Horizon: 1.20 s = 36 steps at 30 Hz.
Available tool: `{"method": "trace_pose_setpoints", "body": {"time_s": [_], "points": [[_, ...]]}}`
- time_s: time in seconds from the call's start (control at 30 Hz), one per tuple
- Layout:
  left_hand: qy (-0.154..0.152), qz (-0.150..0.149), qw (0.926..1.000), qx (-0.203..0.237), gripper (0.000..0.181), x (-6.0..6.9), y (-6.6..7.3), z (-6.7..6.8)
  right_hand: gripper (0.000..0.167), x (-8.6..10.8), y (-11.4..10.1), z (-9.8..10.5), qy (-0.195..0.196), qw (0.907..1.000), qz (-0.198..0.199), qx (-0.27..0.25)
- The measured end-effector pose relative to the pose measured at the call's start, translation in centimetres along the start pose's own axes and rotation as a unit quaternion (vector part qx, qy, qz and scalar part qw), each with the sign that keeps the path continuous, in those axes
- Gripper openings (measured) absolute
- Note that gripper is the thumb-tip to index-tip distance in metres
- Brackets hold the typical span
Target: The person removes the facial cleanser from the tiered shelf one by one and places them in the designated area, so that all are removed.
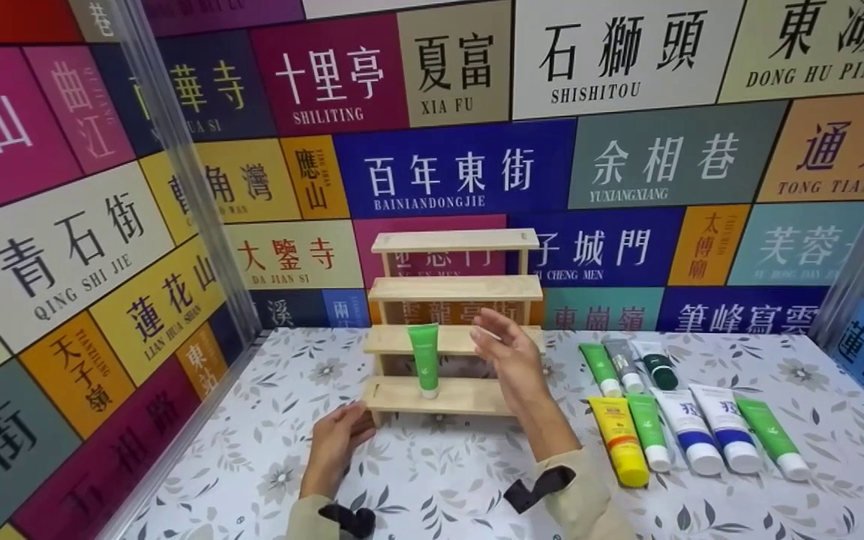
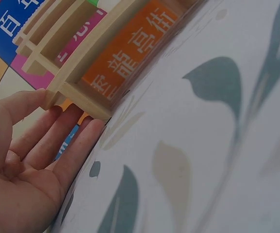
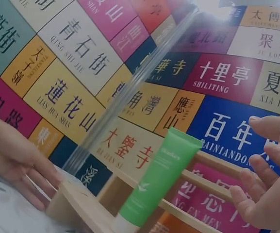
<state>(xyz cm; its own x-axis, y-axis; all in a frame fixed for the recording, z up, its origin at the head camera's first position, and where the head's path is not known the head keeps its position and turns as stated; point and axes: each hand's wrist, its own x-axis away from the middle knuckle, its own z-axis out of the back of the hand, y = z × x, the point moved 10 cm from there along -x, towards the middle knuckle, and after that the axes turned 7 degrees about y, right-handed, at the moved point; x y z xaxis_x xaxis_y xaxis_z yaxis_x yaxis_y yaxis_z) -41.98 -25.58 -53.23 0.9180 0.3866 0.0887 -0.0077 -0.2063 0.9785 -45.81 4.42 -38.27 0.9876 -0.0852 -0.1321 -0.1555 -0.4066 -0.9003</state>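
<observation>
A wooden stepped display rack (image 1: 454,288) stands on the table, with a green squeeze tube (image 1: 424,360) upright on its lowest step, cap down. At the left end of that step, my left hand (image 1: 338,442) holds the corner. The left wrist view shows the thumb at the plank's end (image 2: 56,92) and the other fingers under and beside it. My right hand (image 1: 511,367) is raised in front of the rack's right side, fingers spread and empty. A gap separates it from the green tube, as the right wrist view also shows.
Right of the rack lie several tubes: a yellow one (image 1: 618,442), white-and-blue ones (image 1: 691,427), green ones (image 1: 773,439), a grey one (image 1: 622,364) and a white one with a dark green cap (image 1: 657,367). Behind the table stands a wall of coloured signs (image 1: 454,169).
</observation>
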Motion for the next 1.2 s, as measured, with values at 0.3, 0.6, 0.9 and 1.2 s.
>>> {"method": "trace_pose_setpoints", "body": {"time_s": [0.3,0.6,0.9,1.2], "points": [[-0.004,-0.001,1.0000,-0.007,0.042,0.1,-0.1,-0.1,0.055,0.5,2.9,-2.4,-0.052,0.9958,0.004,0.075],[-0.003,-0.002,0.9999,-0.010,0.040,-0.1,0.0,-0.1,0.067,0.9,6.1,-3.7,-0.120,0.9863,0.004,0.113],[-0.001,0.007,1.0000,0.000,0.044,-0.1,-0.2,-0.1,0.062,0.6,8.5,-3.1,-0.098,0.9875,-0.031,0.120],[0.000,-0.002,1.0000,-0.006,0.041,-0.1,-0.1,0.0,0.058,0.3,9.8,-2.7,-0.085,0.9855,-0.043,0.140]]}}
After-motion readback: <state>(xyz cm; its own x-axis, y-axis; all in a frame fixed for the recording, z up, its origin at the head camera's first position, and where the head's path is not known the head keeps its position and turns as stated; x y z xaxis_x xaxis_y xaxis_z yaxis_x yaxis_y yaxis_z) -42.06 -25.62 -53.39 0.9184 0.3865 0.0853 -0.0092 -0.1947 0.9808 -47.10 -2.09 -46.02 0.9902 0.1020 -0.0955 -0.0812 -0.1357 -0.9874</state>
